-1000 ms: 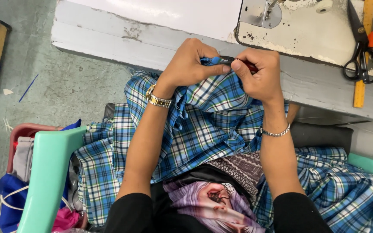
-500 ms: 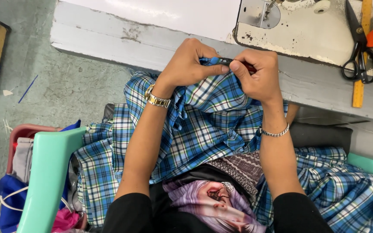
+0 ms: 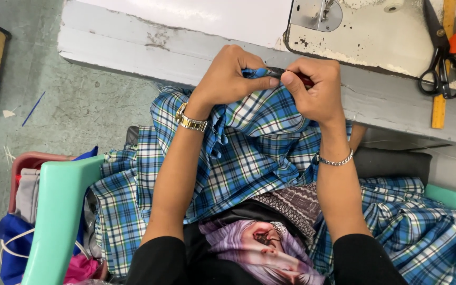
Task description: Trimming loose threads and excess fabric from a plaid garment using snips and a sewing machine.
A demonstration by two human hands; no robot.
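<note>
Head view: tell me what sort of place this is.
Most likely a sewing or tailoring workshop. A worn white sewing machine bed sits on the grey table, black-handled scissors lie beside a yellow ruler, and both hands pinch blue plaid cloth.

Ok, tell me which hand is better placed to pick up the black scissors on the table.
Right, probably. The scissors lie off to the right, nearer the right hand; the left hand would have to cross over. Both hands pinch the plaid cloth, so it must let go first.
</note>
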